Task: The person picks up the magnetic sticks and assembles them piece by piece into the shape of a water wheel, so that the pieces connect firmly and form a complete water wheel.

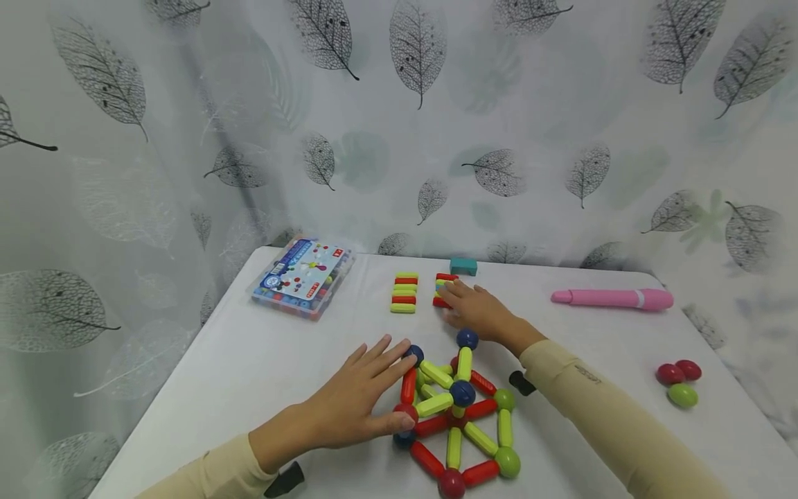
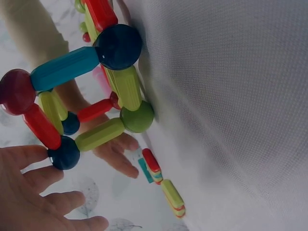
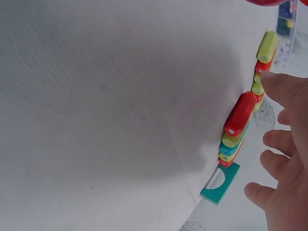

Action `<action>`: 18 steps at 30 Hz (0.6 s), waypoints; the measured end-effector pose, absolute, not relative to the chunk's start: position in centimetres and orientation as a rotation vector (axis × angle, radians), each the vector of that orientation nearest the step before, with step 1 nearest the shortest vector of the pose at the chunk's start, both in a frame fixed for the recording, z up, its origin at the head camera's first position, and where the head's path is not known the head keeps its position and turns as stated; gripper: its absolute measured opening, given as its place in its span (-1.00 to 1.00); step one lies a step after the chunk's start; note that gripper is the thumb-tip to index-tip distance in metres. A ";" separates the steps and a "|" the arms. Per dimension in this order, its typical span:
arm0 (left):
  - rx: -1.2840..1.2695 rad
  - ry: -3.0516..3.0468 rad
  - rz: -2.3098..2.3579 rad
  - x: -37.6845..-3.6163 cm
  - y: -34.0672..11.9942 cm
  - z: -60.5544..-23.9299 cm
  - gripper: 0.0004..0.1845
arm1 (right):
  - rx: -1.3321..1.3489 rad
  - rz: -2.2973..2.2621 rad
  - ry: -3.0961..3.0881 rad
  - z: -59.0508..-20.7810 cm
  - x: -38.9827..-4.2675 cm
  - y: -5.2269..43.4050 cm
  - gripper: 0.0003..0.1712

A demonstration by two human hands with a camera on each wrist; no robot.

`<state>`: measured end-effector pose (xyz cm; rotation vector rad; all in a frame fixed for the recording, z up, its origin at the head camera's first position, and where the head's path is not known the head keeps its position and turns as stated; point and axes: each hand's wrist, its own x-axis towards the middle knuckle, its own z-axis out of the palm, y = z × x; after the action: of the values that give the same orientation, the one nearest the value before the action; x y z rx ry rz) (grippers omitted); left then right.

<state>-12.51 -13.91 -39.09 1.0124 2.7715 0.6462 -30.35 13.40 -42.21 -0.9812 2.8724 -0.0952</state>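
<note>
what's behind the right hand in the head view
Past the right hand, part of a row of red and yellow-green construction rods shows, with a teal block beyond. The hand covers some rod ends; anything else directly behind it can't be seen.

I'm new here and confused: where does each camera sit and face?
Head: worn on the head, facing forward and down at the ball-and-rod model; left hand, right hand and sleeves show.
Left wrist: worn there, facing the model; both hands and the right sleeve show.
Right wrist: worn there, facing the rod rows; only the right hand shows.
Head and left wrist share the model.
</note>
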 end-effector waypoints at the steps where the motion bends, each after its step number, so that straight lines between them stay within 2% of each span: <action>1: 1.014 2.770 0.648 -12.5 -13.9 -39.1 -0.10 | -0.998 -0.070 2.860 -42.3 -30.4 13.3 -0.25; 12: 1.013 2.776 0.642 -12.5 -13.9 -39.1 -0.09 | -1.036 0.110 2.817 -43.0 -30.5 11.9 -0.32; 18: 1.006 2.772 0.642 -12.6 -13.9 -39.1 -0.09 | -1.163 0.285 2.864 -43.1 -30.8 11.5 -0.42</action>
<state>-12.60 -13.86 -39.08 1.0062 2.7719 0.6420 -30.78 11.45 -43.07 -1.1629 2.8643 0.2847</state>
